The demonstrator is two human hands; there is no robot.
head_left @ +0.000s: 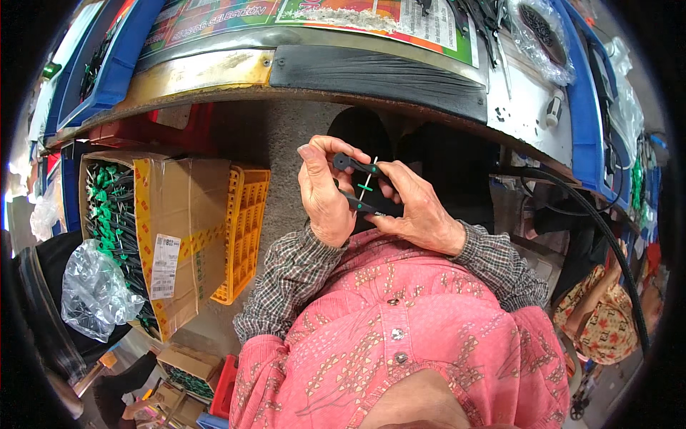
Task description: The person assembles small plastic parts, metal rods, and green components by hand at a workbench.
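Above my lap, my left hand [323, 191] and my right hand [423, 209] face each other around a black piece with two arms [379, 208] and small green dots. Its exact kind does not show. Between the two arms runs a thin pale rod [370, 174] with a green crosspiece [365, 186]. The fingers of my left hand close on the left ends of the arms, one of which is rounded. My right thumb and fingers grip the right ends. Fingers hide part of the piece on both sides.
A worktable with a dark front edge [379, 77] stands ahead. Blue bins [114, 61] flank it. At left, a cardboard box [187, 236] holds several black and green pieces, beside an orange crate [243, 232]. A black cable [607, 232] curves down at right, near another person [597, 314].
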